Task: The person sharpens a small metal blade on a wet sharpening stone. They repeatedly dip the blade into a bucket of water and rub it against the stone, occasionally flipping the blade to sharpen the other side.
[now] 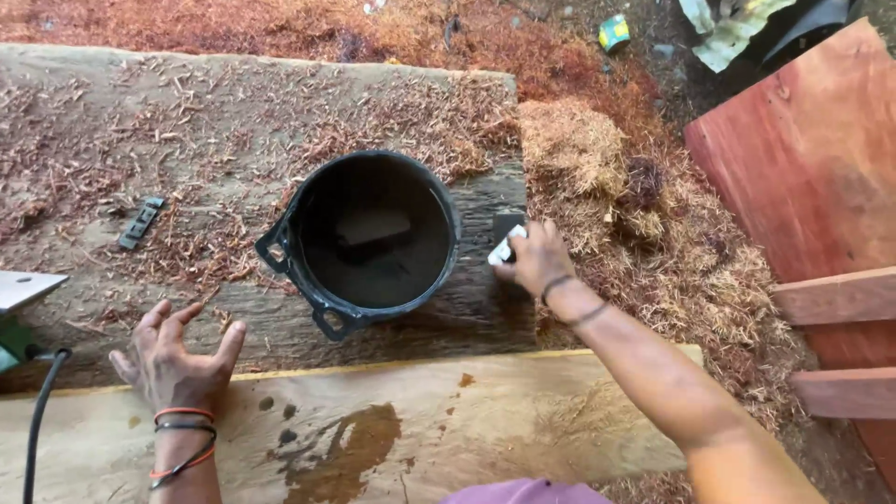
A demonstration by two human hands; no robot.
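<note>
My left hand (pixel 175 359) rests flat with fingers spread on the far edge of a pale wooden plank (pixel 485 420), holding nothing. My right hand (pixel 534 259) reaches to the right of a black bucket (pixel 369 241) and grips a small white object (pixel 505 245) beside a dark block (pixel 509 224). The bucket stands on a wide weathered board (pixel 233 103) and holds dark liquid with a rectangular piece lying in it. Wet stains (pixel 341 448) mark the pale plank near me.
Wood shavings cover the board and the ground (pixel 653 215). A small dark metal piece (pixel 140 222) lies at left. A power tool with a black cable (pixel 37 411) sits at the left edge. Red planks (pixel 812 159) stand at right.
</note>
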